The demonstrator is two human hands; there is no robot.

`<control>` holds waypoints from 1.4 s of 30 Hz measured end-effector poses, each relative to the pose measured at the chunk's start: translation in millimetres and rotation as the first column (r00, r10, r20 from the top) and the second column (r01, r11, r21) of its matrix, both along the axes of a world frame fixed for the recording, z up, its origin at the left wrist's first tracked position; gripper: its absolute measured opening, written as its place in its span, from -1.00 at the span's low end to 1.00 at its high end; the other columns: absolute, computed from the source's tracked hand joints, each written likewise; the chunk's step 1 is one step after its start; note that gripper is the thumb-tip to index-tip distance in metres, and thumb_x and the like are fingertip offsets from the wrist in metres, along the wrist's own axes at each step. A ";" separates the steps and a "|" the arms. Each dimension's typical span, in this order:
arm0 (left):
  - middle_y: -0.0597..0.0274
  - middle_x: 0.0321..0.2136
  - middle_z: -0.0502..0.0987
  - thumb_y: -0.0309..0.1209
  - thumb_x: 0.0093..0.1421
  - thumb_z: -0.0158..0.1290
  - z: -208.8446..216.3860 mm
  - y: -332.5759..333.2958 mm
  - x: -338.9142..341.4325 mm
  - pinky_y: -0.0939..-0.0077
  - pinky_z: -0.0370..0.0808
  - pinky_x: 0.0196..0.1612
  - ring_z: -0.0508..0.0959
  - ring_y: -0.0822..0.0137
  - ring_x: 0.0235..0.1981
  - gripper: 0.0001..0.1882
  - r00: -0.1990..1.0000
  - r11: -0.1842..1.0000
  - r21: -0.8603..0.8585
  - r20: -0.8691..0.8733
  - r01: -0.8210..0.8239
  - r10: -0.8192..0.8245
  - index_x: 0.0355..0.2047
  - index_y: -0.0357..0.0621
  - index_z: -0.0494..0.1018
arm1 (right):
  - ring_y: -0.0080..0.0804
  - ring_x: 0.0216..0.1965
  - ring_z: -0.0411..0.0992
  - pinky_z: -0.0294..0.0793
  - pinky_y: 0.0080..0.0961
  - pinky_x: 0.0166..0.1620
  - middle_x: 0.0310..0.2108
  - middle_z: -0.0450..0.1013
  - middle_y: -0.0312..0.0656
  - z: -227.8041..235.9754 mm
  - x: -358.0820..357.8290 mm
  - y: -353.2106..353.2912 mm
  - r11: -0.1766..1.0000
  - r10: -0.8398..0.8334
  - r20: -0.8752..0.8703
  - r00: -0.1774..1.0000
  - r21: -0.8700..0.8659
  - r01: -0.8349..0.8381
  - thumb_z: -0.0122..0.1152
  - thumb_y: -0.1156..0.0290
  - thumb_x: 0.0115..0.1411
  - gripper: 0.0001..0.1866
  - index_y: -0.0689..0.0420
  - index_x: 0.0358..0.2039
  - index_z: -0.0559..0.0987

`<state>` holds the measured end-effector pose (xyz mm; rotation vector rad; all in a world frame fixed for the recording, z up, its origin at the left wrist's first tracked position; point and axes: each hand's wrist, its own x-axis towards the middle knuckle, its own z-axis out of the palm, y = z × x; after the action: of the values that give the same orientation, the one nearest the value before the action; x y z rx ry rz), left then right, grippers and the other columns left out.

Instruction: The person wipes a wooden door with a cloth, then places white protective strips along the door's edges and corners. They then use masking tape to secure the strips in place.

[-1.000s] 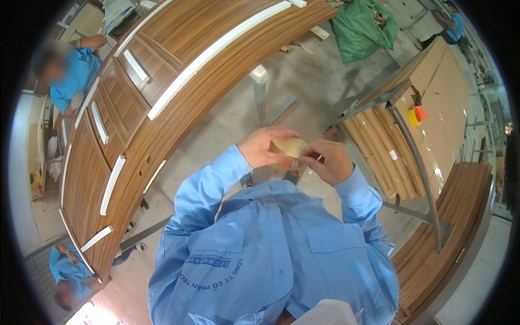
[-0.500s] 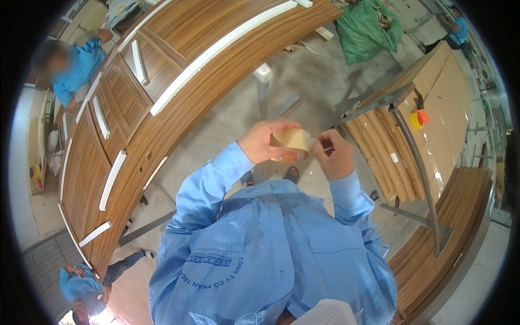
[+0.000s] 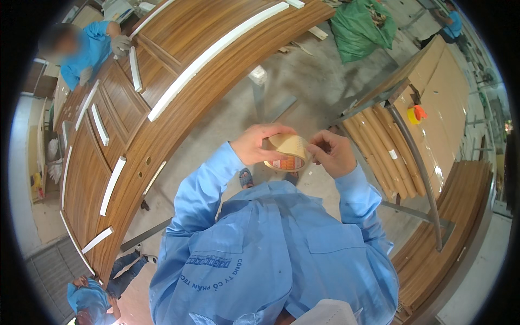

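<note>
Here was the left hand (image 3: 254,145), partly curled, thumb and fingers firmly around a roll of pale yellow tape (image 3: 288,143)! And the right hand (image 3: 333,151), fingers bent in, thumb close to them, was right at the roll's right edge; whether it gripped the tape could not be told. The roll sat between both hands, over the floor (image 3: 320,201), just ahead of the blue shirt (image 3: 271,233). An orange-and-white label (image 3: 290,163) lined its core, print too small to read; dark-blue lettering (image 3: 208,261), straight and curved, marked the shirt's chest.
</note>
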<state>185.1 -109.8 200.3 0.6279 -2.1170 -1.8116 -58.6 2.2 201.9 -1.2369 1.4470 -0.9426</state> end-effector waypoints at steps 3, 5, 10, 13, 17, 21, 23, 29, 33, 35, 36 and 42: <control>0.16 0.07 0.61 -0.40 0.10 0.42 -2.3 -8.1 15.9 0.31 0.44 0.27 0.58 0.25 0.14 -0.35 0.997 0.997 0.061 -0.063 0.039 -0.035 0.21 -0.17 0.51 | -0.60 -0.52 0.52 0.49 -0.58 -0.45 -0.50 0.54 -0.29 -13.4 -6.1 -2.6 0.986 -0.167 0.067 0.984 -0.004 0.167 0.32 0.50 0.31 -0.91 0.27 -0.29 0.63; 0.13 0.11 0.60 -0.35 0.11 0.44 -5.4 -12.8 31.0 0.28 0.43 0.29 0.57 0.23 0.17 -0.34 0.991 0.992 -0.064 -0.071 0.105 -0.109 0.21 -0.22 0.51 | -0.61 -0.52 0.51 0.48 -0.60 -0.46 -0.49 0.55 -0.30 -23.7 -22.9 -10.3 0.970 -0.230 0.078 0.970 -0.062 0.235 0.28 0.50 0.35 -0.90 0.28 -0.28 0.63; 0.10 0.20 0.56 -0.34 0.17 0.39 -22.7 -0.1 59.2 0.29 0.38 0.35 0.52 0.23 0.25 -0.29 0.971 0.959 0.241 -0.217 0.152 -0.100 0.30 -0.25 0.44 | -0.60 -0.51 0.49 0.49 -0.57 -0.47 -0.41 0.58 -0.27 -45.6 -101.1 -18.9 0.796 -0.571 0.116 0.813 -0.166 0.583 0.24 0.50 0.38 -0.92 0.23 -0.22 0.64; 0.18 0.21 0.53 -0.40 0.20 0.35 -27.8 0.0 60.0 0.32 0.35 0.36 0.49 0.28 0.26 -0.28 0.972 0.939 0.342 -0.227 0.025 0.057 0.36 -0.19 0.37 | -0.60 -0.52 0.48 0.48 -0.56 -0.45 -0.44 0.58 -0.22 -60.5 -105.1 -16.6 0.851 -0.389 -0.243 0.889 -0.464 0.246 0.26 0.54 0.34 -0.93 0.18 -0.21 0.67; 0.16 0.14 0.55 -0.35 0.19 0.37 -22.2 -3.2 46.5 0.37 0.41 0.28 0.51 0.31 0.19 -0.23 0.957 0.940 0.330 -0.234 -0.087 0.171 0.36 -0.28 0.33 | -0.53 -0.54 0.45 0.46 -0.52 -0.40 -0.49 0.51 -0.18 -57.6 -64.9 -17.1 0.861 -0.259 -0.469 0.844 -0.508 -0.017 0.24 0.61 0.25 -0.85 0.18 -0.18 0.69; 0.19 0.17 0.53 -0.43 0.23 0.31 -10.6 -7.1 36.9 0.34 0.38 0.31 0.48 0.32 0.23 -0.28 0.946 0.947 0.305 -0.265 -0.098 0.184 0.37 -0.21 0.31 | -0.67 -0.45 0.34 0.43 -0.65 -0.30 -0.41 0.46 -0.32 -27.7 -31.5 -27.6 0.952 -0.227 -0.283 0.932 -0.265 0.152 0.15 0.65 0.31 -0.74 0.20 -0.03 0.65; 0.20 0.18 0.51 -0.47 0.25 0.29 -8.7 -8.7 33.1 0.32 0.37 0.33 0.46 0.32 0.25 -0.29 0.930 0.957 0.268 -0.311 -0.113 0.197 0.37 -0.19 0.29 | -0.66 -0.40 0.40 0.45 -0.65 -0.24 -0.37 0.51 -0.31 -17.7 -20.4 -37.5 0.944 -0.239 -0.179 0.954 -0.273 0.185 0.16 0.63 0.32 -0.70 0.17 0.03 0.63; 0.16 0.19 0.51 -0.38 0.30 0.27 -15.3 -5.5 30.2 0.31 0.35 0.34 0.47 0.29 0.25 -0.30 0.863 0.951 0.244 -0.421 -0.188 0.278 0.38 -0.20 0.26 | -0.54 -0.15 0.57 0.51 -0.58 -0.03 -0.24 0.63 -0.27 -19.8 -8.9 -50.4 0.965 -0.084 0.226 0.970 -0.224 0.136 0.25 0.49 0.35 -0.72 0.23 0.05 0.62; 0.13 0.19 0.51 -0.20 0.39 0.18 -18.8 -2.4 24.0 0.32 0.33 0.35 0.46 0.28 0.25 -0.36 0.832 0.935 0.322 -0.469 -0.151 0.296 0.37 -0.20 0.28 | -0.54 -0.12 0.56 0.50 -0.57 0.00 -0.16 0.63 -0.30 -11.4 -3.7 -44.1 0.961 0.219 0.350 0.911 -0.238 -0.140 0.26 0.42 0.40 -0.74 0.29 0.02 0.62; 0.12 0.17 0.52 -0.14 0.46 0.08 -20.4 -0.9 14.9 0.34 0.33 0.34 0.46 0.29 0.23 -0.42 0.817 0.916 0.326 -0.445 -0.233 0.366 0.33 -0.22 0.33 | -0.61 -0.14 0.51 0.46 -0.60 0.00 -0.19 0.62 -0.31 -2.1 7.6 -41.1 0.968 0.243 0.423 0.873 -0.167 -0.189 0.28 0.37 0.41 -0.74 0.28 -0.02 0.64; 0.12 0.15 0.54 -0.11 0.49 0.03 -21.4 -0.7 9.1 0.36 0.34 0.32 0.47 0.29 0.21 -0.46 0.806 0.896 0.306 -0.408 -0.322 0.429 0.30 -0.23 0.36 | -0.65 -0.15 0.48 0.44 -0.62 -0.01 -0.21 0.61 -0.31 2.4 15.3 -39.8 0.967 0.255 0.470 0.845 -0.150 -0.208 0.28 0.35 0.41 -0.74 0.28 -0.04 0.64; 0.21 0.02 0.59 -0.06 0.57 -0.13 -30.2 39.3 -16.8 0.43 0.41 0.14 0.50 0.40 0.04 -0.49 0.600 0.660 0.245 -0.278 -0.710 0.750 0.12 -0.30 0.49 | -0.50 -0.27 0.56 0.54 -0.51 -0.12 -0.30 0.65 -0.21 13.2 47.4 -35.4 0.942 0.071 0.191 0.979 -0.336 -0.003 0.30 0.40 0.37 -0.82 0.24 -0.12 0.66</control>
<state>168.3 -70.5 170.1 0.9382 -1.2214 -1.4045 -11.2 -33.2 215.1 -1.3630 1.1304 -1.2872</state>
